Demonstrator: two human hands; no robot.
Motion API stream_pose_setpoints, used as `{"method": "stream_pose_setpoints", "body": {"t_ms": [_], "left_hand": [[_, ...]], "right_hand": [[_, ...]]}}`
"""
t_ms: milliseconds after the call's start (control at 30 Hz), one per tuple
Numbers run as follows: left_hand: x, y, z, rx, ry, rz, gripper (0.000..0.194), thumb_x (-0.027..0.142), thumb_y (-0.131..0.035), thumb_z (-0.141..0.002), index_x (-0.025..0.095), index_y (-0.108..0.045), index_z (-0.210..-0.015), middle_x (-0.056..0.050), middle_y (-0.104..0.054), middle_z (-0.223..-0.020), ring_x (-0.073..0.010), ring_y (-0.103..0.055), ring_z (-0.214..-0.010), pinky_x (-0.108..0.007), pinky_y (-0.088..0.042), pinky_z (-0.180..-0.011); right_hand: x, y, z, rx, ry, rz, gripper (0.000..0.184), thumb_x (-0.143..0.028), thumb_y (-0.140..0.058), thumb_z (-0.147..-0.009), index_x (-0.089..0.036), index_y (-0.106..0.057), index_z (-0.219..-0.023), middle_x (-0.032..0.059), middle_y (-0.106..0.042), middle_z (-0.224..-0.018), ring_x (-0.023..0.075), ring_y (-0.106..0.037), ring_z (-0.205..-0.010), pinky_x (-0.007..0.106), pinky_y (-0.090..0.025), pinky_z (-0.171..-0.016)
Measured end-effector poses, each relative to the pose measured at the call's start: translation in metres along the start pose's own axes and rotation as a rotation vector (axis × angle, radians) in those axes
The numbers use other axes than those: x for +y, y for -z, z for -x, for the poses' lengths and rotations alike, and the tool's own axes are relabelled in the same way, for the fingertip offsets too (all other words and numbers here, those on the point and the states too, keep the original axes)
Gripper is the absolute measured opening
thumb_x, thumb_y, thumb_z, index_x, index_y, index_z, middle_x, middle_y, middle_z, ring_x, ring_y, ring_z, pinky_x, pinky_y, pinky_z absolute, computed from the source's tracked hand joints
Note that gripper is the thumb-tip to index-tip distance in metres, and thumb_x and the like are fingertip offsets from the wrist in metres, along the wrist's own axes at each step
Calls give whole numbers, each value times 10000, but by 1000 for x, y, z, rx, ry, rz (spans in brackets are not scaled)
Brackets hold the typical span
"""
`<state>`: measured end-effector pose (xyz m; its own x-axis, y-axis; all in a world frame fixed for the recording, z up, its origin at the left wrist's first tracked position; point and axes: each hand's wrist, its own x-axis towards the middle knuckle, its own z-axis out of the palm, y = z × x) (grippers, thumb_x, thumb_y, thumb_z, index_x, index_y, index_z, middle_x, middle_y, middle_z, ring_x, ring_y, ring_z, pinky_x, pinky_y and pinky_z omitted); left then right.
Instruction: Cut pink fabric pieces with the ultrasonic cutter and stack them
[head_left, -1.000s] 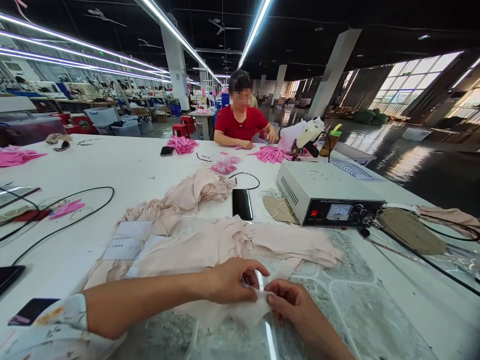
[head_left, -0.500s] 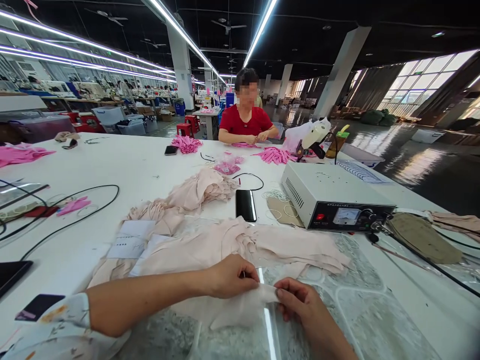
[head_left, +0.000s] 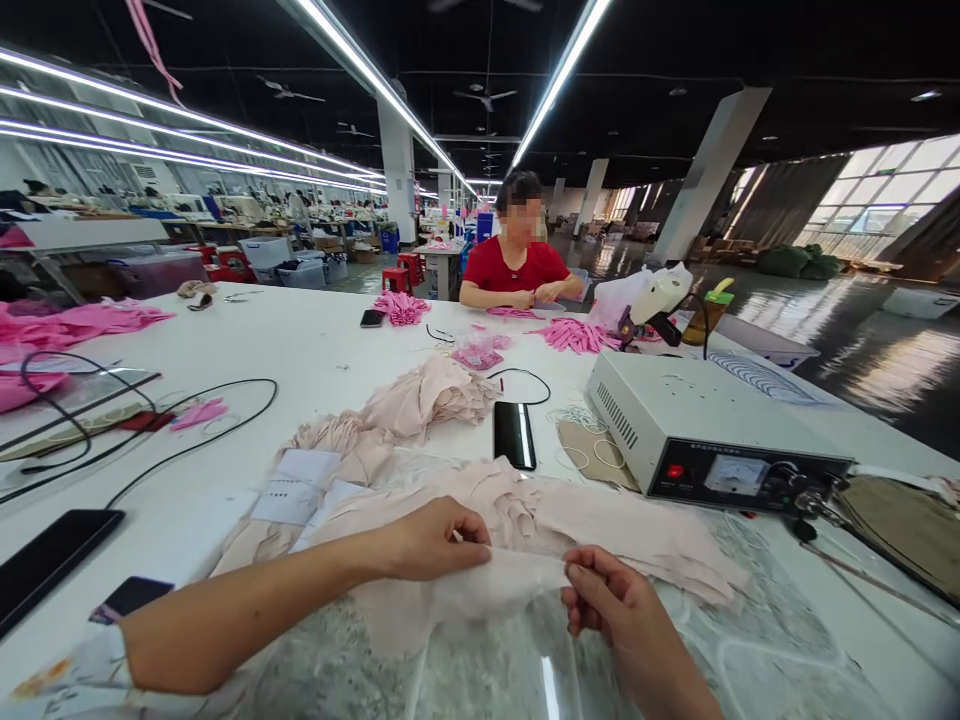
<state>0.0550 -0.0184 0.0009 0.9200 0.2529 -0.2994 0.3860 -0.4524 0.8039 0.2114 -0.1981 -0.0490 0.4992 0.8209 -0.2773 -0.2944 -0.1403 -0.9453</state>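
A thin, pale pink cloth [head_left: 469, 595] is in front of the person, over a shiny see-through mat [head_left: 487, 685] on the white worktop [head_left: 300, 340]. Its long way goes from left to right. The narrow end points right, and the wide, floppy part hangs to the left and toward the person. The left hand [head_left: 431, 540] has its grip pinched, thumb against fingers, on the top edge. The right hand [head_left: 619, 605] has its grip pinched too, with thumb and finger on the narrow right end. The edge between the hands looks nearly straight. Just behind is a pile of pale cloths [head_left: 630, 515].
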Motion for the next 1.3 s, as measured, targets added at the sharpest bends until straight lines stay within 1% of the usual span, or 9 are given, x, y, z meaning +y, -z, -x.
{"method": "stream_pose_setpoints", "body": {"t_ms": [200, 367, 500, 600, 767, 967, 1067, 1133, 1300], "left_hand": [[-22, 35, 0, 208, -2, -182, 266, 340, -475, -877, 138, -648, -861, 3, -600, -734, -113, -497, -646, -192, -370, -557], [-55, 38, -14, 363, 55, -413, 175, 278, -555, -898, 127, -612, -832, -15, -601, -768, -138, -555, -698, -282, -452, -689], [-66, 30, -8, 444, 32, -549, 130, 205, -528, -895, 150, -623, -965, -75, -625, -964, -192, -592, -868, -339, -464, -811], [-64, 28, 0, 457, -47, -621, 241, 185, -517, -894, 192, -600, -1120, -91, -585, -1155, -227, -575, -1016, -367, -439, -910], [-44, 25, -7, 408, -232, -665, 200, 189, -485, -928, 199, -631, -1066, -73, -605, -1115, -208, -582, -1017, -344, -436, -928], [3, -8, -73, 147, -484, -671, 128, 218, -612, -885, 195, -644, -1006, -56, -612, -1077, -208, -599, -999, -322, -462, -904], [21, -32, -116, 25, -510, -713, 257, 295, -682, -847, 161, -614, -1054, -69, -606, -1080, -215, -595, -991, -351, -498, -854], [26, -41, -139, -18, -479, -754, 250, 323, -614, -906, 131, -598, -1065, -78, -600, -1087, -208, -594, -978, -391, -509, -838], [30, -37, -157, -56, -429, -801, 227, 305, -546, -956, 142, -589, -1108, -76, -605, -1099, -181, -615, -931, -368, -535, -811]], "right_hand": [[-31, -26, -50, -69, 132, 207, 398, -544, -677, -699, -173, -587, -811, -7, -591, -606, 127, -519, -522, 294, -450, -544], [-18, -46, -101, 12, 243, 523, 257, -409, -615, -845, -163, -591, -775, -32, -574, -667, 100, -521, -560, 268, -454, -571], [-8, -41, -107, 119, 362, 664, 209, -380, -643, -773, -195, -630, -870, 26, -647, -892, 140, -551, -661, 337, -467, -703], [-9, -23, -92, 192, 412, 687, 298, -449, -611, -711, -225, -651, -904, 67, -656, -992, 181, -561, -665, 355, -466, -669], [-7, 33, -52, 378, 360, 678, 328, -523, -607, -706, -247, -670, -872, 68, -679, -856, 211, -594, -664, 336, -478, -591], [12, 92, -13, 567, 299, 628, 413, -554, -617, -658, -200, -682, -861, 81, -694, -818, 212, -613, -639, 327, -499, -547], [21, 101, -3, 588, 289, 606, 424, -534, -622, -659, -178, -685, -881, 87, -694, -803, 222, -628, -646, 331, -510, -540], [27, 101, 2, 567, 293, 592, 424, -523, -635, -661, -171, -685, -894, 85, -694, -800, 220, -631, -637, 334, -518, -544], [33, 100, 9, 550, 356, 589, 412, -543, -603, -719, -178, -667, -900, 78, -688, -839, 191, -612, -593, 325, -514, -541]]}}
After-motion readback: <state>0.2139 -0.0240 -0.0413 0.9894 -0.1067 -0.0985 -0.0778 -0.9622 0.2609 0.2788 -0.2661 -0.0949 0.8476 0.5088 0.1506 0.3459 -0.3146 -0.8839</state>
